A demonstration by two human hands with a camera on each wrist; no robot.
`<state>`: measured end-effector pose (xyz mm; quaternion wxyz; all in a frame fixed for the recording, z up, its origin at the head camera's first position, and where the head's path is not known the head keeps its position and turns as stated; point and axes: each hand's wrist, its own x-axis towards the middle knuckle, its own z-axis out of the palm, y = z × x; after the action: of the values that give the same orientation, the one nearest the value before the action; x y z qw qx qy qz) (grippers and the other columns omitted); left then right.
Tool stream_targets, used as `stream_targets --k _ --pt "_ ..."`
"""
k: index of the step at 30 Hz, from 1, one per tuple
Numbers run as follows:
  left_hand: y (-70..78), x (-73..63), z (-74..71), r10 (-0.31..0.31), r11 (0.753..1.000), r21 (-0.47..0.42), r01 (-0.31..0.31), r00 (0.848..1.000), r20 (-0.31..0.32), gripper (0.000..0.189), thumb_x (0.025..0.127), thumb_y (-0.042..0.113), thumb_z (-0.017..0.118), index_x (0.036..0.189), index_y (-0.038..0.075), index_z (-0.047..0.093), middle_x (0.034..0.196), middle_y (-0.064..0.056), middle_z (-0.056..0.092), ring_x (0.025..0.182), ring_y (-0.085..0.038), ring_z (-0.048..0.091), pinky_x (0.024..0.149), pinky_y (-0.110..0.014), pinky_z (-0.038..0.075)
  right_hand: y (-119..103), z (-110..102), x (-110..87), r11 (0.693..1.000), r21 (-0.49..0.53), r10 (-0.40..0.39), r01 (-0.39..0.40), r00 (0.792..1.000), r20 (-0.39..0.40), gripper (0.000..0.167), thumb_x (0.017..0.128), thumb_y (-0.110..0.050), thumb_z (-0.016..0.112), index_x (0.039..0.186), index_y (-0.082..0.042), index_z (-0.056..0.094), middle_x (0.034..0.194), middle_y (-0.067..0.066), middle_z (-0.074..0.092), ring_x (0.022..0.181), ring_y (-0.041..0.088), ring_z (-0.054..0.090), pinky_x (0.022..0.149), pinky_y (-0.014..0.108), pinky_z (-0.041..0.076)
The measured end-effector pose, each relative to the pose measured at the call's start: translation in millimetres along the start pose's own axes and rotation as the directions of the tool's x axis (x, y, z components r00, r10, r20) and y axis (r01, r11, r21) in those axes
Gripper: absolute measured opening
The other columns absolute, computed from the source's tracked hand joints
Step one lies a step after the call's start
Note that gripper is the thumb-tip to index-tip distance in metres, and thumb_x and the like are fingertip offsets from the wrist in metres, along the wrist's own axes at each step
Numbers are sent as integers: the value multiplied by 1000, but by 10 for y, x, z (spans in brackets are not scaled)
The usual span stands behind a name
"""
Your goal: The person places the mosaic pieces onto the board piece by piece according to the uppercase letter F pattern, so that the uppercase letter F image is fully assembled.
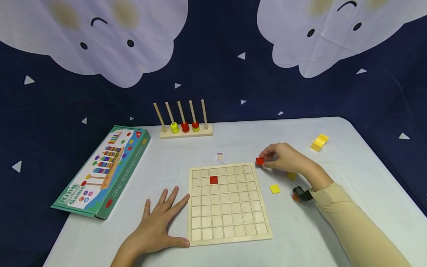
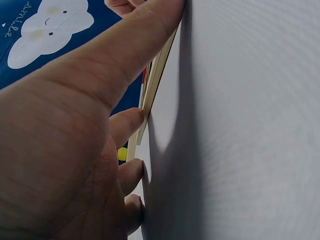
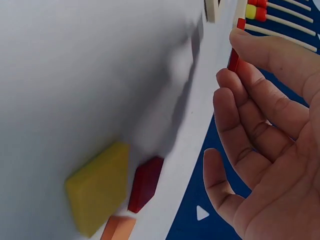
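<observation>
Right hand [image 1: 287, 159] now, and its grip is pinching a red tile [image 1: 260, 161] between thumb and fingertips, just off the far right corner of the wooden grid board [image 1: 230, 209]! Whether that tile touches the white tabletop [image 1: 163, 167], I can't tell. Over to the left hand [image 1: 156, 224]: nothing in its grip, fingers spread straight, index fingertip on the board's left edge, thumb down at the near left corner. On the board sits a placed red tile [image 1: 214, 180], second row from the far edge, third column from the left. Right of the board, a yellow tile [image 1: 275, 189] lies flat, with another yellow tile [image 1: 291, 175] partly under the right hand. An orange piece [image 1: 296, 198] peeks out beneath the wrist camera [image 1: 301, 193], and the right wrist view picks up a dark red tile [image 3: 146, 184] too! Just past the board's far edge, a small pattern card [image 1: 220, 157]. At the tabletop's far edge, a five-peg ring stand [image 1: 166, 135]; along the left edge, a green game box [image 1: 100, 167]; towards the far right corner, a yellow piece [image 1: 319, 142].
</observation>
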<state>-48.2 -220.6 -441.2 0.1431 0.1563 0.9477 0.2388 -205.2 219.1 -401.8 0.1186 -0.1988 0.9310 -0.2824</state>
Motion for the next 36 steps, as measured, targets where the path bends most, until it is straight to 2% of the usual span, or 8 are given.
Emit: stream_targets --k 12,18,26,36 --pt "-19 4 7 13 999 31 -13 1000 -15 124 62 85 84 168 45 34 182 -4 17 167 -47 11 117 -90 1 -123 93 55 998 23 -60 60 998 22 22 92 -14 83 113 -7 80 112 6 79 99 19 70 94 45 58" --pt "-10 -3 3 27 997 74 -23 998 -53 122 60 85 85 166 44 39 181 -6 23 166 -47 18 116 -91 8 -183 147 96 995 27 -92 91 995 40 20 93 -16 82 111 -8 80 111 3 78 99 18 68 93 43 58" --pt "4 8 21 79 991 121 -64 989 -124 122 54 85 87 161 40 49 174 -11 38 163 -48 28 116 -89 19 -304 234 140 990 46 -139 137 989 52 20 92 -14 81 111 -8 79 108 1 77 97 16 68 91 39 58" --pt "13 12 20 83 991 114 -71 990 -110 122 53 90 84 160 44 49 175 -9 37 163 -49 28 115 -91 17 -518 334 146 984 27 -177 176 980 85 22 91 -15 82 111 -8 78 106 0 75 94 18 67 87 33 56"
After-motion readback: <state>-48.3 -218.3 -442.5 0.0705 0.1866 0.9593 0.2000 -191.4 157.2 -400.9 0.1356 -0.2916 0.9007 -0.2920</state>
